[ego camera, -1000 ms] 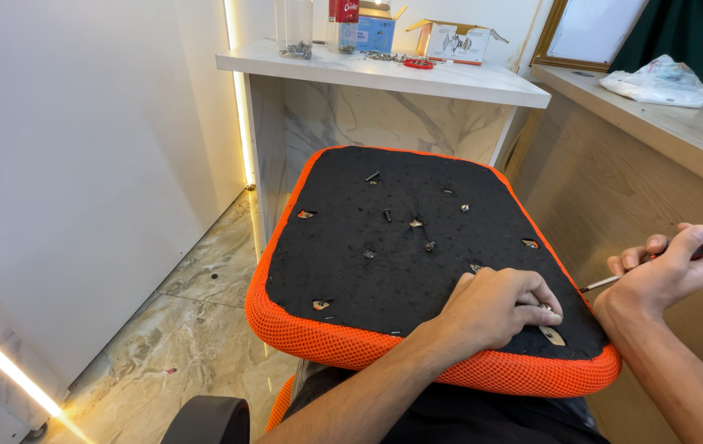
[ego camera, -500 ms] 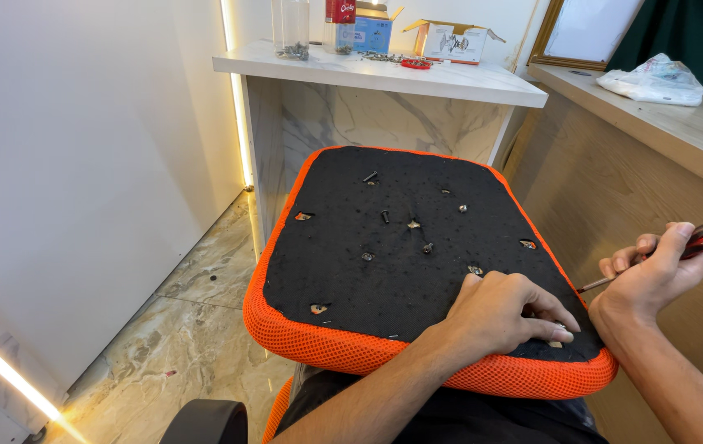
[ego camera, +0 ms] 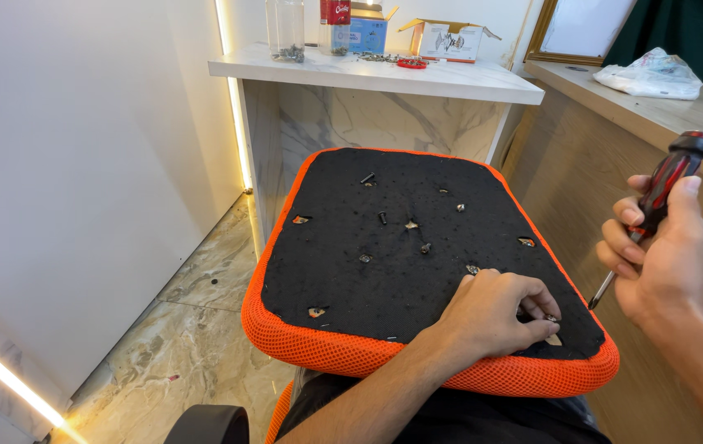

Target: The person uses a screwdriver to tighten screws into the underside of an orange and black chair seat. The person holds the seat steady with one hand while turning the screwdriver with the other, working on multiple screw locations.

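The left hand (ego camera: 495,316) covers whatever small part its fingertips pinch on the black fabric underside of the orange-rimmed seat cushion (ego camera: 401,247). Both forearms run off the near edge.

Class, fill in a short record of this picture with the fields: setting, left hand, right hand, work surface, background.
setting: indoor corner with marble floor
left hand: left hand rests on the seat, fingertips pinching a small screw
right hand: right hand holds a red-and-black screwdriver, tip down, off the seat
work surface: upturned orange-edged seat cushion, black underside with loose screws
background: white counter with jars and boxes
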